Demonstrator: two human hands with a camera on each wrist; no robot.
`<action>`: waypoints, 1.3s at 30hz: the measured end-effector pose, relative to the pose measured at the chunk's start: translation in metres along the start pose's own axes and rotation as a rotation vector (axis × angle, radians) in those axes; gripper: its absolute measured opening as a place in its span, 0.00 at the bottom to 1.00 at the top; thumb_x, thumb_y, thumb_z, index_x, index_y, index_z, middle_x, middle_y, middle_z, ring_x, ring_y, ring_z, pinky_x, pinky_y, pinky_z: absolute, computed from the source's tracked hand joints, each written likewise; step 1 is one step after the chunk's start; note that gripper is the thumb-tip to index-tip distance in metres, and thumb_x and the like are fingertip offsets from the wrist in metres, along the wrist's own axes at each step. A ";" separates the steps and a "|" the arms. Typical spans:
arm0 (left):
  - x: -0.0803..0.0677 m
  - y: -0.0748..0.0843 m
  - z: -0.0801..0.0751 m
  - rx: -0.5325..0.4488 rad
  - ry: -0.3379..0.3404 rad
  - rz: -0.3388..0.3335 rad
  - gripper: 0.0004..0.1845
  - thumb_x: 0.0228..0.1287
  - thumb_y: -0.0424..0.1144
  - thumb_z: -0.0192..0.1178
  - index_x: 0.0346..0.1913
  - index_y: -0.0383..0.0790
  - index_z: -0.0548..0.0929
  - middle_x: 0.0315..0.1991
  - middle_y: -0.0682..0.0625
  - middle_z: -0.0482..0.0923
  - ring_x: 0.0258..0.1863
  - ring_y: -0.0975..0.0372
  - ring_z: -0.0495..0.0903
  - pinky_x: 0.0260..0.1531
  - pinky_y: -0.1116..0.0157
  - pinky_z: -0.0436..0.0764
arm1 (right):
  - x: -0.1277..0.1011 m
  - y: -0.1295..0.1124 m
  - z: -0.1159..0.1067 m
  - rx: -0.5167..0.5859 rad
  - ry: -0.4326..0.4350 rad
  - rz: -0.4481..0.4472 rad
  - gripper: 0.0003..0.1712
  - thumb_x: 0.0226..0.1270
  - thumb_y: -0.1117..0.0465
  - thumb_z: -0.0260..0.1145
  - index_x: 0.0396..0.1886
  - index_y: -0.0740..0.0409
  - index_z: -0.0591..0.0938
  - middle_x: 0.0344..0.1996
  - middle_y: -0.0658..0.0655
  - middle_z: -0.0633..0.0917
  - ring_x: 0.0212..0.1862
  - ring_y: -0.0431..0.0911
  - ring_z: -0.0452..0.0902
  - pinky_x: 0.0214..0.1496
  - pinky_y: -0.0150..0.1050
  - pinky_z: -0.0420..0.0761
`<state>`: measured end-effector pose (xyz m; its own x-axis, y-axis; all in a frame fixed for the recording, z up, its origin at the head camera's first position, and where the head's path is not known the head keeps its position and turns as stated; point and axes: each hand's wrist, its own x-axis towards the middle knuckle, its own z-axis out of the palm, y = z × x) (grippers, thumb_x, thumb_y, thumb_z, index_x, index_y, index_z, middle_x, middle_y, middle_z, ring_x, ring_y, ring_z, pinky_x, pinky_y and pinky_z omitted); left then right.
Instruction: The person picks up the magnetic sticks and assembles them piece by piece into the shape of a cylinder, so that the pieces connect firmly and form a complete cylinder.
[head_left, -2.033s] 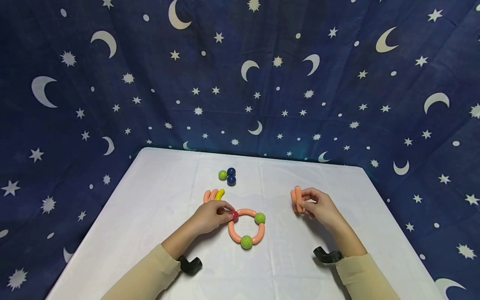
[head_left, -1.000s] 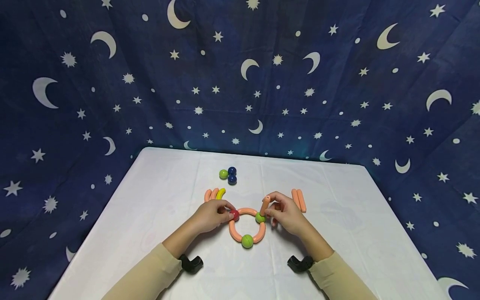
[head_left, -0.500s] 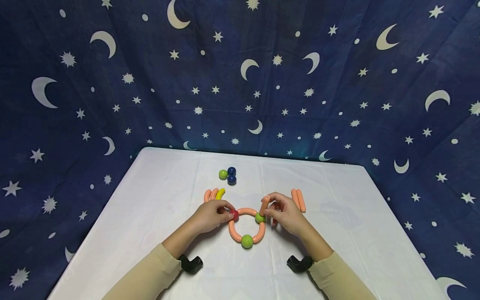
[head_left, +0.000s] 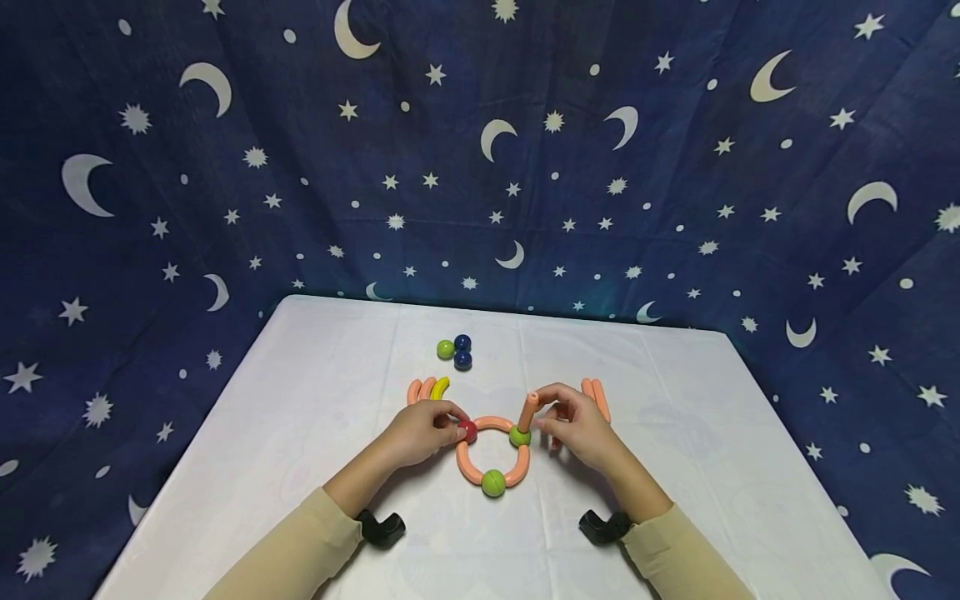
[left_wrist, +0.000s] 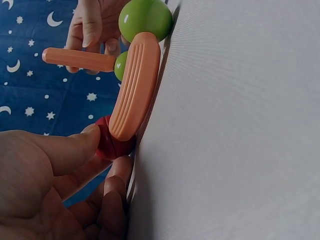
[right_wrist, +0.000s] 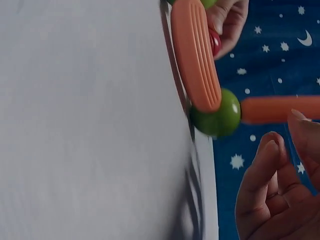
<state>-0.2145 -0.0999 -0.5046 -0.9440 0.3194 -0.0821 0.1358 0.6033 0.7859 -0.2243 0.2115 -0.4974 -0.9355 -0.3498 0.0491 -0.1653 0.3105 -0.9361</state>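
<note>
My left hand (head_left: 420, 433) pinches a red ball (left_wrist: 112, 142) between thumb and fingers. That ball is one corner of a ring lying on the table, made of curved orange rods (head_left: 468, 464) joined by green balls (head_left: 493, 483). On the ring's right-hand green ball (right_wrist: 220, 114) a straight orange rod (head_left: 528, 412) stands upright, leaning slightly. Close beside it, my right hand (head_left: 581, 429) has its fingers loosely bent and parted, the thumb (right_wrist: 302, 125) overlapping the rod in the right wrist view. Nothing shows in the right palm.
Two straight orange rods (head_left: 600, 398) lie behind the right hand. Past the left hand lie curved orange rods (head_left: 427, 388) and a yellow one (head_left: 441, 387). Farther back sit a green ball (head_left: 446, 349) and two dark blue balls (head_left: 462, 360). A starry cloth hangs behind the table (head_left: 345, 333).
My right hand has come left from the loose rods with one straight rod, set it upright on the green ball, and just let go, shifting slightly right. The left hand has stayed on the red ball.
</note>
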 end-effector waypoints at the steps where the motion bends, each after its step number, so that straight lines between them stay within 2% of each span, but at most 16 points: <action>1: 0.000 0.000 0.000 -0.002 0.000 -0.002 0.07 0.71 0.46 0.71 0.49 0.53 0.91 0.29 0.55 0.80 0.24 0.64 0.78 0.27 0.66 0.74 | -0.001 0.001 -0.003 -0.007 0.011 0.001 0.21 0.70 0.72 0.71 0.61 0.62 0.82 0.51 0.68 0.85 0.33 0.58 0.82 0.26 0.43 0.85; 9: -0.001 0.000 -0.001 0.004 -0.007 -0.006 0.08 0.71 0.46 0.72 0.49 0.53 0.91 0.31 0.54 0.81 0.26 0.63 0.77 0.29 0.66 0.73 | -0.004 0.013 -0.034 -0.065 0.131 0.028 0.22 0.68 0.76 0.69 0.61 0.69 0.81 0.50 0.71 0.84 0.24 0.51 0.76 0.21 0.40 0.79; 13: -0.001 0.001 -0.001 0.003 -0.011 0.005 0.08 0.71 0.46 0.72 0.49 0.52 0.91 0.31 0.54 0.81 0.25 0.63 0.77 0.29 0.65 0.74 | -0.004 0.020 -0.053 -0.102 0.209 0.086 0.21 0.70 0.72 0.71 0.61 0.66 0.82 0.45 0.68 0.84 0.25 0.49 0.76 0.21 0.39 0.77; 17: -0.001 0.001 -0.001 0.008 -0.006 -0.004 0.08 0.71 0.45 0.72 0.49 0.53 0.91 0.31 0.54 0.81 0.27 0.62 0.77 0.30 0.65 0.73 | -0.002 0.026 -0.072 -0.142 0.275 0.154 0.20 0.71 0.68 0.73 0.61 0.63 0.84 0.43 0.63 0.83 0.28 0.45 0.79 0.25 0.38 0.80; 21: -0.001 0.002 -0.001 0.007 -0.004 -0.012 0.08 0.70 0.43 0.72 0.50 0.54 0.91 0.34 0.55 0.83 0.29 0.61 0.77 0.31 0.65 0.74 | 0.001 0.030 -0.086 -0.236 0.305 0.201 0.20 0.71 0.66 0.73 0.60 0.63 0.84 0.41 0.60 0.83 0.31 0.42 0.78 0.30 0.36 0.82; 24: 0.000 0.001 -0.001 0.007 -0.005 -0.015 0.08 0.70 0.43 0.72 0.50 0.54 0.91 0.35 0.55 0.84 0.30 0.61 0.77 0.32 0.64 0.75 | 0.005 0.034 -0.092 -0.318 0.302 0.226 0.21 0.71 0.64 0.74 0.61 0.64 0.83 0.39 0.58 0.83 0.33 0.43 0.77 0.31 0.35 0.81; 28: 0.000 0.001 0.000 0.011 -0.007 -0.030 0.08 0.71 0.45 0.72 0.50 0.54 0.91 0.33 0.54 0.82 0.29 0.61 0.76 0.31 0.64 0.73 | 0.011 0.040 -0.095 -0.363 0.264 0.274 0.23 0.71 0.63 0.75 0.61 0.65 0.82 0.37 0.57 0.83 0.34 0.44 0.75 0.31 0.34 0.79; 39: -0.003 0.001 0.001 0.029 0.009 -0.026 0.08 0.70 0.46 0.72 0.49 0.54 0.91 0.31 0.55 0.81 0.30 0.62 0.76 0.32 0.65 0.71 | 0.010 0.035 -0.099 -0.328 0.151 0.430 0.24 0.72 0.62 0.73 0.62 0.67 0.79 0.32 0.55 0.83 0.24 0.44 0.74 0.26 0.39 0.79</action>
<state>-0.2108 -0.0995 -0.5042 -0.9501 0.2967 -0.0965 0.1196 0.6321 0.7656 -0.2704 0.3063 -0.4947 -0.9705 -0.0080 -0.2409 0.1750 0.6642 -0.7268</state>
